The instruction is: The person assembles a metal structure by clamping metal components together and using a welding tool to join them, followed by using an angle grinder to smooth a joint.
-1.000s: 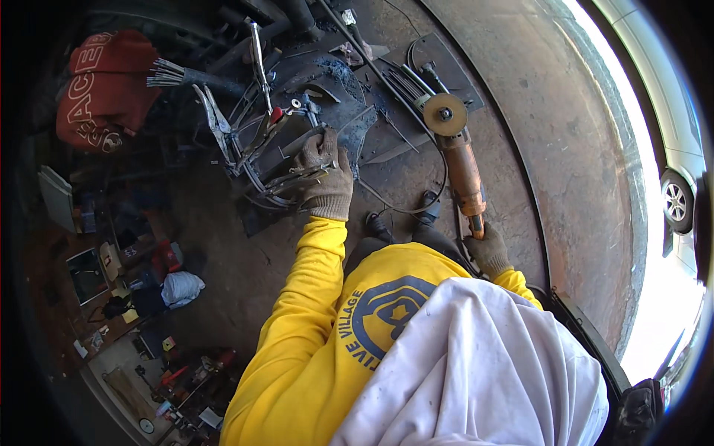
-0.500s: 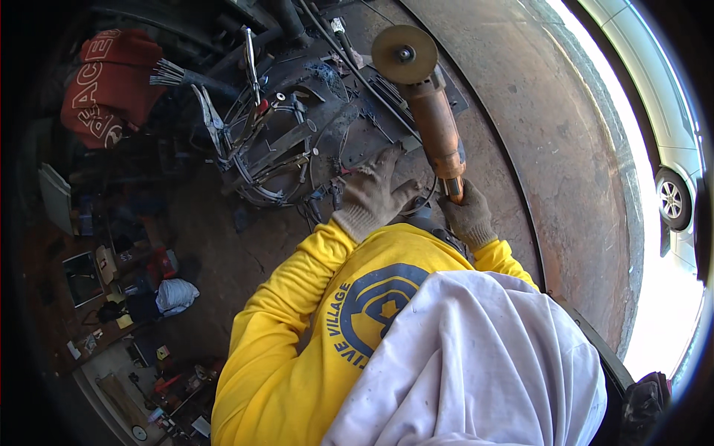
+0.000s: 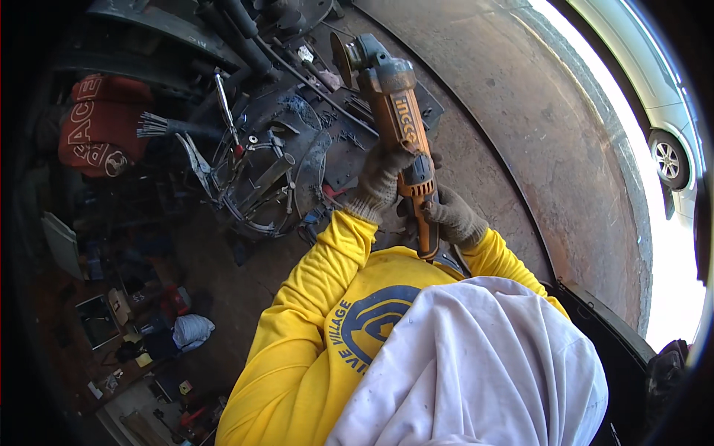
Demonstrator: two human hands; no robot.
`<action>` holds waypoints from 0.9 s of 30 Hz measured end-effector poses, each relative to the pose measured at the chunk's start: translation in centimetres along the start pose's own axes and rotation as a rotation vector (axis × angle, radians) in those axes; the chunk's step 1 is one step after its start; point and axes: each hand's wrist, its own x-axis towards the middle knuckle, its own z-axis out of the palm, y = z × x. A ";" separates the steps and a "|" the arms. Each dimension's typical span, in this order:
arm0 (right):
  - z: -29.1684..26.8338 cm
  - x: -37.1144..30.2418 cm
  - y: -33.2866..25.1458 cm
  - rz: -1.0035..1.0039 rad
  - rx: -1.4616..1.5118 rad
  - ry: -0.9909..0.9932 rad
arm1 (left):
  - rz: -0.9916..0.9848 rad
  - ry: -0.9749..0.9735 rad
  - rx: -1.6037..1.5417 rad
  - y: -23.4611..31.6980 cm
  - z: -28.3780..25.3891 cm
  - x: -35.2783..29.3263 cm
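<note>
An orange and grey angle grinder (image 3: 398,123) is held up in front of my body, its head pointing away from me. Its thin cutting disc (image 3: 342,61) shows nearly edge-on at the upper left of the tool. My left hand (image 3: 381,178), in a knitted work glove, wraps the side of the grinder's body. Lower down, my gloved right hand (image 3: 455,215) closes round the rear part by the handle. Some fingers of both hands are hidden behind the tool. Just left of the grinder lies a dark metal work surface (image 3: 346,152) with small metal pieces on it.
Locking pliers (image 3: 225,111) and other hand tools crowd a round metal rack (image 3: 260,223) on the left. Behind it are a bundle of thin rods (image 3: 156,125) and a red cloth (image 3: 104,130). A dark curved bar (image 3: 513,178) crosses the floor at right; a car (image 3: 669,111) stands outside.
The grinder has turned, so its disc now shows edge-on instead of face-on. My left hand, open beside it before, now grips its body. My right hand is still on the rear part.
</note>
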 end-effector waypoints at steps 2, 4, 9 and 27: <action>0.1 -0.2 0.0 -0.006 0.032 -0.026 | -0.024 -0.049 0.005 0.0 0.4 0.0; 0.5 -0.6 0.0 -0.001 0.076 -0.042 | -0.046 -0.107 -0.003 0.0 0.0 0.3; 1.2 -0.7 0.4 -0.013 0.139 -0.002 | -0.084 -0.155 -0.048 -0.5 -0.2 0.6; -1.3 -0.6 -0.4 0.021 -0.226 -0.021 | 0.014 -0.084 -0.061 -2.3 -1.3 0.1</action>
